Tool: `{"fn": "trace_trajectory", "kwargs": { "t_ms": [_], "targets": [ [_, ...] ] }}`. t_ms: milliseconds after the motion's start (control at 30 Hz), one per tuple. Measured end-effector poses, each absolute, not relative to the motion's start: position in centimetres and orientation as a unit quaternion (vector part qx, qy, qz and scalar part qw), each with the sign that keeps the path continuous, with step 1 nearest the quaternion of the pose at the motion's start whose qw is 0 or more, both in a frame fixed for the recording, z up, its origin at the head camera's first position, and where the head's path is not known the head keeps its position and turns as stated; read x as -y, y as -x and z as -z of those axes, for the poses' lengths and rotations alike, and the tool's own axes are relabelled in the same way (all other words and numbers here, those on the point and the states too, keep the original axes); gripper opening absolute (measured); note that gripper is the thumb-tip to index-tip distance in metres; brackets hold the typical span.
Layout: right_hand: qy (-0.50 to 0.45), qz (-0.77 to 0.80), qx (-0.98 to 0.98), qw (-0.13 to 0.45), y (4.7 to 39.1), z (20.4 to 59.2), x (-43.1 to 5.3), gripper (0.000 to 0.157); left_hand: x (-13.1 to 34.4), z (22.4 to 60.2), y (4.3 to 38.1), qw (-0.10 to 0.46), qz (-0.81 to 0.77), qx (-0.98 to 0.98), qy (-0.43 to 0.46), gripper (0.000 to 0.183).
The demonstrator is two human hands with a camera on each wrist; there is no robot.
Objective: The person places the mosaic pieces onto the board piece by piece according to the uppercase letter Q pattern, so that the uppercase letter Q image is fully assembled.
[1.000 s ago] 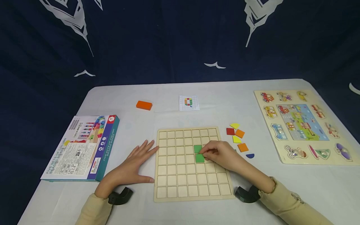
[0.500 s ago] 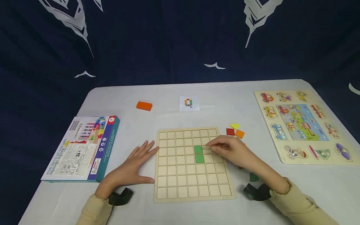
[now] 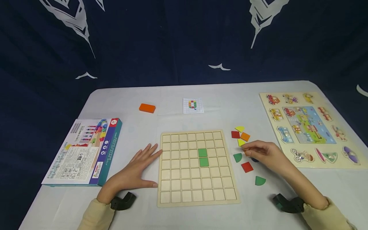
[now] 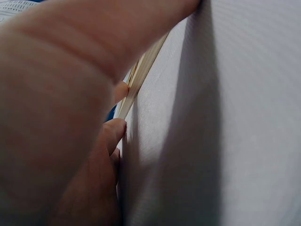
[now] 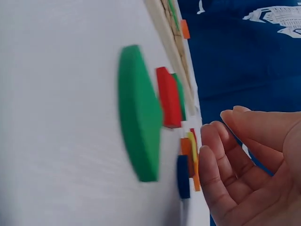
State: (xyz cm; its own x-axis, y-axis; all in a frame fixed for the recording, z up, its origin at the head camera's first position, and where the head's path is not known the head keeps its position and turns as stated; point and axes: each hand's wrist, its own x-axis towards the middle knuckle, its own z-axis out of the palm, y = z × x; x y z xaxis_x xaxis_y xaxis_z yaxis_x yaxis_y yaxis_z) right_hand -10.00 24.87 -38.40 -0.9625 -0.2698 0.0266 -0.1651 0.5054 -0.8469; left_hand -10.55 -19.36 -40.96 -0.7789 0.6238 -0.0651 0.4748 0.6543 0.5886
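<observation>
Board between left hand, spread against it, and right hand, loosely curled, seemingly empty, near tiles.

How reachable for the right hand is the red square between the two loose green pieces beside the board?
Probably yes: the right hand is close and looks unladen, and nothing covers the red square; the loose green pieces lie apart from it.

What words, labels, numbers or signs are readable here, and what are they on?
"FIVE SETS OF COLUMN": teal side of the box.
"BEADED BOXES": same side, less clear.
"Q", in a coloured pattern: small card.
The box's remaining print: too small or blurred to read.
Gridded board: no lettering visible.
</observation>
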Motion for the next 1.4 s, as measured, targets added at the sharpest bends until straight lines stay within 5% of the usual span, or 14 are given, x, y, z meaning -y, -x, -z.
{"fn": "trace_trajectory", "kwargs": {
  "t_ms": [500, 1400],
  "targets": [
    [0.160, 0.343, -0.926, 0.006, 10.0, 39.4, -22.9, 0.025, 19.4, 40.9, 10.5, 0.128, -0.282, -0.899, -0.309, 0.104],
    [0.155, 0.434, -0.887, 0.029, 10.1, 37.2, -22.4, 0.014, 19.5, 40.8, 10.5, 0.121, -0.291, -0.893, -0.321, 0.104]
  ]
}}
